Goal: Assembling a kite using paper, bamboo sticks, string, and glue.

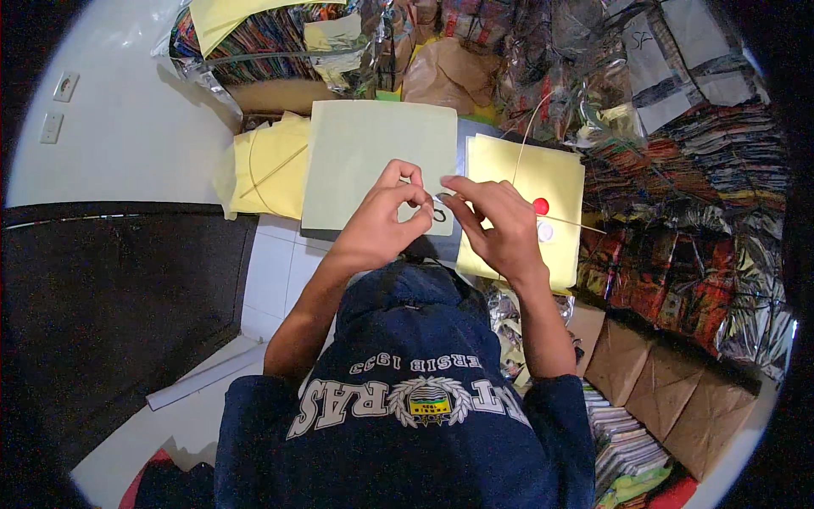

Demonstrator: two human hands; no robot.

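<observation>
A small dark ring [439, 215] is between the left hand [383, 218] and the right hand [505, 222], over the pale green sheet [373, 148]. The left grip looks pinched, but one cannot tell what either grip holds. Good handling probably needs steady wrists and light fingertip pressure, with the ring kept visible.

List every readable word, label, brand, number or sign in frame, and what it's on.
Wording not copied out; locations only:
Dark blue shirt: large white lettering, with a smaller line of letters and digits, upside down in view.
Emblem on it, wreathed: tiny print, too small to read reliably.
Pale packet, upper right: dark marks like handwriting.
Wrapped stacks, right: any print too blurred to read.
</observation>
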